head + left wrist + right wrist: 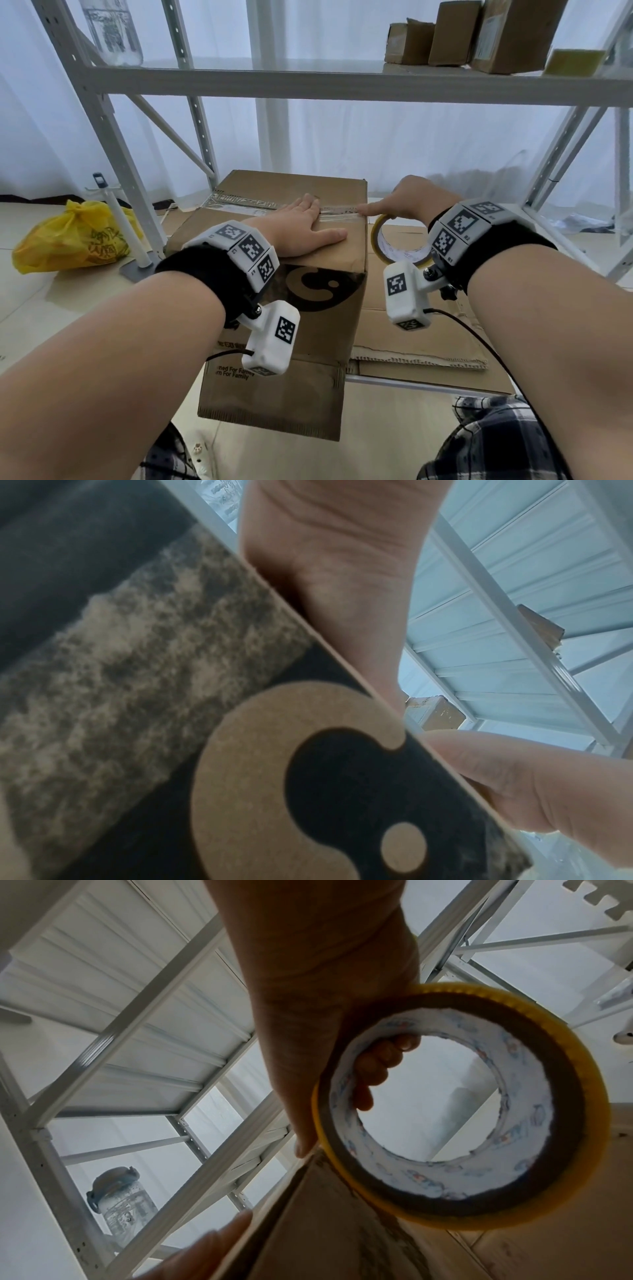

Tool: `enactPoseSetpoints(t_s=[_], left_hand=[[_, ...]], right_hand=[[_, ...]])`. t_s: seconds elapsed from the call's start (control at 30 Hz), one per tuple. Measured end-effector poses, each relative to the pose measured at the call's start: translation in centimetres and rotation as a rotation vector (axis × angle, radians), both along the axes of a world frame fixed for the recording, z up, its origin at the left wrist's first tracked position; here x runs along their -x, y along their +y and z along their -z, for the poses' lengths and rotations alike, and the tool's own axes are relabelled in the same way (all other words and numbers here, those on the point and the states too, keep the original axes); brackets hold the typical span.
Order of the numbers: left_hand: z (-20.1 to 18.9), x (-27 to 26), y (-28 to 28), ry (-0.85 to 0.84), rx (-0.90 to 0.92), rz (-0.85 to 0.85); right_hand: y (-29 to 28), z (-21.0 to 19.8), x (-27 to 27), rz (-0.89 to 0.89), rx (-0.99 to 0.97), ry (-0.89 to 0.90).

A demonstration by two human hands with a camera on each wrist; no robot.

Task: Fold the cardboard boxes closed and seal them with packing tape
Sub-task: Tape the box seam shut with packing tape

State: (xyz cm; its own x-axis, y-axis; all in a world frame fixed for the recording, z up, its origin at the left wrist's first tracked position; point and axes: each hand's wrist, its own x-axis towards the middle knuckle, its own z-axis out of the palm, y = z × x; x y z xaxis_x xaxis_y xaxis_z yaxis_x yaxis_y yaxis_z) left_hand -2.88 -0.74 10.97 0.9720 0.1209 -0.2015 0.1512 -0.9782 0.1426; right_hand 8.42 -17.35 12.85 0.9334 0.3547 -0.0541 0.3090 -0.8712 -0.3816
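Note:
A brown cardboard box (pixel 274 342) with a dark printed logo (pixel 308 777) stands in front of me, its top flaps down. Clear tape (pixel 239 202) runs across the top seam to the right edge. My left hand (pixel 305 228) lies flat on the box top, fingers straight over the tape, thumb out to the right. My right hand (pixel 411 202) holds the yellow tape roll (pixel 400 245) beside the box's right edge, fingers curled through its core (pixel 380 1066). Its thumb (pixel 368 208) presses on the tape at the box's top right edge.
A white metal shelf rack (pixel 308 82) rises behind the box, with small cardboard boxes (pixel 452 34) and a clear jar (pixel 113 31) on its upper shelf. A yellow plastic bag (pixel 72 236) lies left. Flattened cardboard (pixel 421 342) lies under and right of the box.

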Motion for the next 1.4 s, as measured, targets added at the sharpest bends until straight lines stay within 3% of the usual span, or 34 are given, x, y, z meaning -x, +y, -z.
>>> enactPoseSetpoints(t_s=[0.3, 0.5, 0.63, 0.83, 1.07, 1.27, 1.4], left_hand=[[-0.2, -0.5, -0.8, 0.012, -0.012, -0.021], [-0.4, -1.7, -4.1, 0.009, -0.039, 0.116], [-0.6, -0.7, -1.7, 0.017, -0.026, 0.145], [-0.6, 1.5, 2.7, 0.015, -0.049, -0.022], [0.1, -1.2, -2.6, -0.026, -0.049, 0.088], [-0.4, -1.5, -2.2, -0.004, -0.047, 0.144], [-0.7, -0.8, -0.3, 0.025, -0.053, 0.084]], right_hand=[[0.1, 1.4, -0.2, -0.03, 0.057, -0.017], [-0.2, 2.0, -0.4, -0.044, 0.076, -0.077], [0.1, 2.0, -0.1, -0.046, 0.042, -0.041], [1.0, 1.7, 0.5, -0.055, 0.015, -0.049], [1.3, 1.9, 0.2, -0.063, 0.08, -0.097], [-0.1, 2.7, -0.6, -0.045, -0.053, -0.058], [0.3, 2.6, -0.4, -0.028, -0.13, -0.028]])
